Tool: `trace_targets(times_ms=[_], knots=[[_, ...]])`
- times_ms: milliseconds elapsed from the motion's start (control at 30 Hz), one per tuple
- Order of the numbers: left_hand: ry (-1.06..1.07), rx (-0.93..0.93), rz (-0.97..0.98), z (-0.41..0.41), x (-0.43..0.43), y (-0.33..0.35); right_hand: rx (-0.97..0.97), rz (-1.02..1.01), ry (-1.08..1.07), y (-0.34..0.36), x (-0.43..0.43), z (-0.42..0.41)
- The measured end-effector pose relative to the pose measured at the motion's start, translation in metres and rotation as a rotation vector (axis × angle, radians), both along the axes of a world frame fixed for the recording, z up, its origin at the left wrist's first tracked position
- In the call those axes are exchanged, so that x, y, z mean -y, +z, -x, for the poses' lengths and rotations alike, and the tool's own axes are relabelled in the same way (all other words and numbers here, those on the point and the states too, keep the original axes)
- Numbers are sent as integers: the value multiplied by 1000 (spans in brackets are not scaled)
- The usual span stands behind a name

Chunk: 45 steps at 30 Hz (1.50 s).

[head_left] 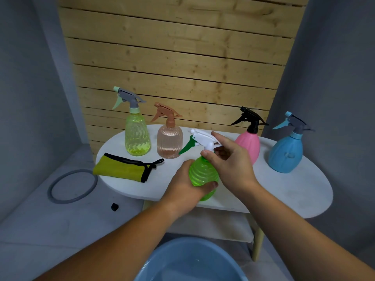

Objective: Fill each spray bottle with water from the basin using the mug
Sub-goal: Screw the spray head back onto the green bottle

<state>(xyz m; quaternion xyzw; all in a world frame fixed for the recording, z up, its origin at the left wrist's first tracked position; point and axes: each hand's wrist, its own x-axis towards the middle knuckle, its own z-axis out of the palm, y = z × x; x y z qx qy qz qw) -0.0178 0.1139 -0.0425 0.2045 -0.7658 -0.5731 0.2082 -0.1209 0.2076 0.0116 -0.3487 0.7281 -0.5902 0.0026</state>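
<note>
A green spray bottle with a white head and green trigger stands near the front edge of the white oval table. My left hand grips its body from the left. My right hand holds the white collar at its neck, thumb and fingers curled round it. Behind stand a yellow-green bottle and a peach bottle. To the right are a pink bottle and a blue bottle. The blue basin holding water sits below, at the bottom edge. No mug is in view.
A folded yellow-green cloth with black trim lies on the table's left end. A grey ring and a small black object lie on the floor to the left. A wooden slat wall stands behind; a lower shelf sits under the table.
</note>
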Motion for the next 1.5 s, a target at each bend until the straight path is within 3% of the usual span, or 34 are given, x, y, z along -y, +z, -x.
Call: trace_targets(times_ms=[400,767,1233,1500], knots=[[45,-34,33,1,3,-3,-75,-28,-78,-1,0,2],[-86,-101,-33,0,1,-3,-151,-122,9,-5,-10,5],[-11,-110,30,0,2,-8,-173,-129,-28,-1,-9,1],[-45,-73,-61,4,8,-9,-116,-100,-25,1,-9,4]])
